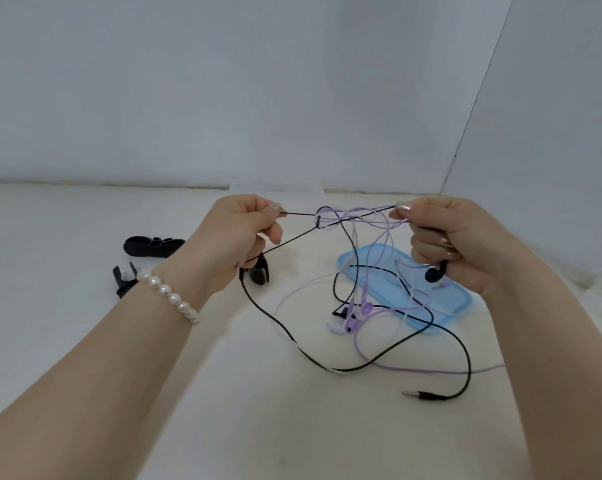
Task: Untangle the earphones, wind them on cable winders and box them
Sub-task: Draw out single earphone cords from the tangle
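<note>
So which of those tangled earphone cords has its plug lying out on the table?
The black cord: its metal plug lies on the table at the near right. The purple cord runs off toward the right and the white cord shows no plug.

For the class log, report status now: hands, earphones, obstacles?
Left hand pinches black cable; right hand grips cables and black earbud. Knot of black and purple cable held between. Winders unused.

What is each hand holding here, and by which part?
Left hand pinches the black earphone cable beside the knot. Right hand pinches the tangled cables and holds a black earbud by its stem.
</note>
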`<act>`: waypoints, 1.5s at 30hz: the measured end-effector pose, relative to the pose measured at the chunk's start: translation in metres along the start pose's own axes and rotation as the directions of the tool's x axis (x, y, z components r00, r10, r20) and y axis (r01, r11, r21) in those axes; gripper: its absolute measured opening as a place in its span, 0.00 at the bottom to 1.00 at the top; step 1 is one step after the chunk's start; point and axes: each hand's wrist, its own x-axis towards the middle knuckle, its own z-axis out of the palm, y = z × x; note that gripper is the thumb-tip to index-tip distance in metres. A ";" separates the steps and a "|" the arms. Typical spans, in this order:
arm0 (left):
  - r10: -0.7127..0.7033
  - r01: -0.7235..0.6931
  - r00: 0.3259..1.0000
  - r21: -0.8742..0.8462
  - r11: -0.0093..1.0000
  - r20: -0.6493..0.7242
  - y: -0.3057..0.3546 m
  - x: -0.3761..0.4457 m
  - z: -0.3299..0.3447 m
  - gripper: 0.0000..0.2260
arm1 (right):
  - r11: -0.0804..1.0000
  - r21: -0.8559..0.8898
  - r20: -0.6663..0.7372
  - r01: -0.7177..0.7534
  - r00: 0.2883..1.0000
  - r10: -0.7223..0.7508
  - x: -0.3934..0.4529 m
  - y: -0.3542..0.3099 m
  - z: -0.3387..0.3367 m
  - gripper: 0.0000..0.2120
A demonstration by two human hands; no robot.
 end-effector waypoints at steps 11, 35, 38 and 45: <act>-0.045 0.030 0.995 0.155 0.987 0.092 -0.002 0.000 -0.001 0.17 | 0.968 0.236 0.117 -0.083 0.992 0.057 -0.003 -0.006 -0.004 0.20; 0.108 -0.165 0.948 0.173 0.971 0.299 -0.010 -0.009 0.026 0.01 | 0.988 0.059 0.315 -0.146 0.942 0.120 -0.004 0.000 0.025 0.27; 0.058 -0.073 0.974 0.059 0.996 0.220 -0.002 -0.010 0.020 0.06 | 0.993 -0.096 0.170 -0.064 0.982 0.079 -0.004 0.000 0.017 0.08; 0.017 -0.017 0.994 0.001 1.000 0.105 0.003 -0.007 0.013 0.07 | 0.999 -0.022 -0.012 -0.040 0.999 0.040 0.000 0.000 0.000 0.10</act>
